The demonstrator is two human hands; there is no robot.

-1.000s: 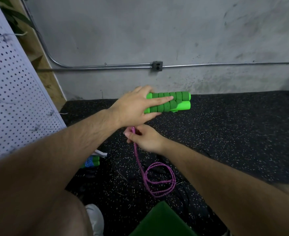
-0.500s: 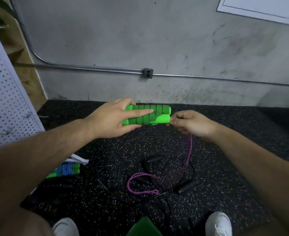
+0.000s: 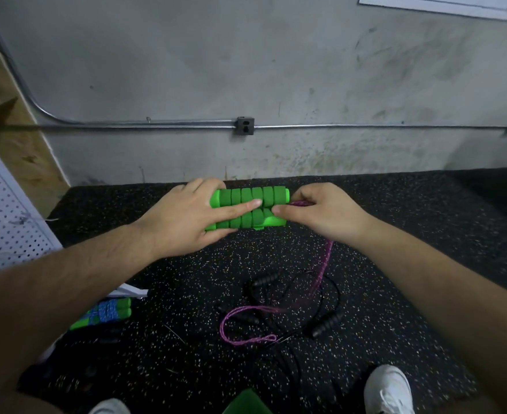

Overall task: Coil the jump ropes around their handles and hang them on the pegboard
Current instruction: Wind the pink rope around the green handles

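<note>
A black rubber floor [image 3: 395, 222] flecked with pale specks is seen below, bounded at the far side by a stained grey concrete wall [image 3: 186, 70]. Along the wall a metal conduit [image 3: 156, 125] is run level, and a dark outlet box [image 3: 245, 126] is set on it. A white pegboard [image 3: 4, 222] is leaned at the left edge, with a wooden panel [image 3: 16, 144] behind it. The two green handles [image 3: 255, 196] are held together above the floor, near the foot of the wall, one lying against the other. Their long axis is laid level, left to right, roughly parallel to the wall, and the rope end is pointed to the right. They are gripped by the left hand [image 3: 186, 222], with a forefinger stretched along the seam between them and the thumb tucked beneath. The pink rope [image 3: 325, 261] is pinched by the curled fingers of the right hand [image 3: 324, 213] just at the handles' right end, the thumb tip being set against the foam. From there the rope is hung down to the floor, where a loose loop is formed. A black jump rope [image 3: 325, 324] is tangled on the floor beside that loop. A coiled bundle [image 3: 106, 312] with green handles and blue wrapping is lain near the pegboard's foot. A white shoe [image 3: 389, 386] is seen at the lower right.
</note>
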